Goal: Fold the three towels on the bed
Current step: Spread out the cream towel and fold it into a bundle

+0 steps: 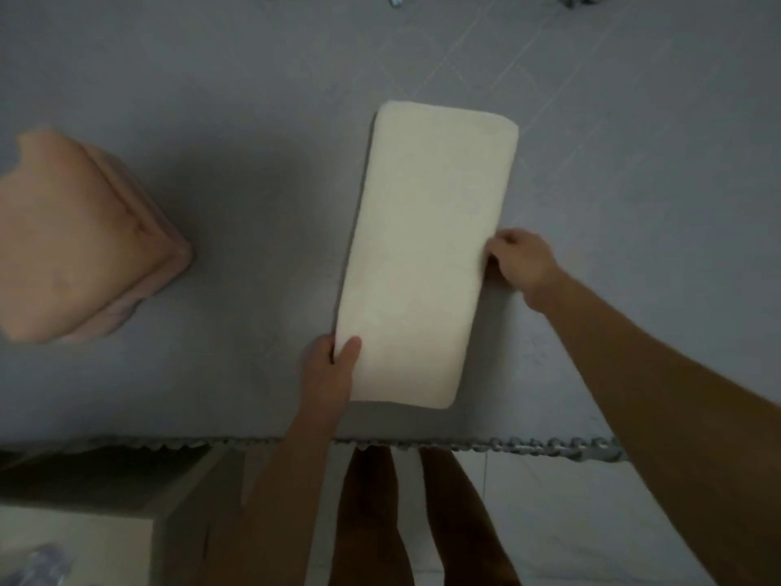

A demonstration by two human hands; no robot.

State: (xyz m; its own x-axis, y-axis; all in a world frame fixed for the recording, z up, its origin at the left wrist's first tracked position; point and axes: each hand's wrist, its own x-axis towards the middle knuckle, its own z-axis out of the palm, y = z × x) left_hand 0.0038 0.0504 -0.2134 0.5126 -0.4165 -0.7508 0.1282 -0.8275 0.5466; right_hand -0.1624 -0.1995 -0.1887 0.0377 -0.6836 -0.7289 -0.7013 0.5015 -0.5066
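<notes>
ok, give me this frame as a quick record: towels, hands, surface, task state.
surface: grey bed sheet, scalloped trim along the near edge
towel in work: cream towel, folded to a long rectangle, lying flat at centre
left hand: left hand grips the cream towel's near left edge, thumb on top
right hand: right hand grips its right long edge, fingers curled
other towel: pink towel, folded stack at the left, untouched
third towel: not in view
task state: cream towel partly folded; probably another fold to come

The cream towel (427, 255) looks like soft, matt cloth. The pink towel (80, 243) at left is matt cloth too. The grey bed (253, 120) cover is smooth, dull fabric.
</notes>
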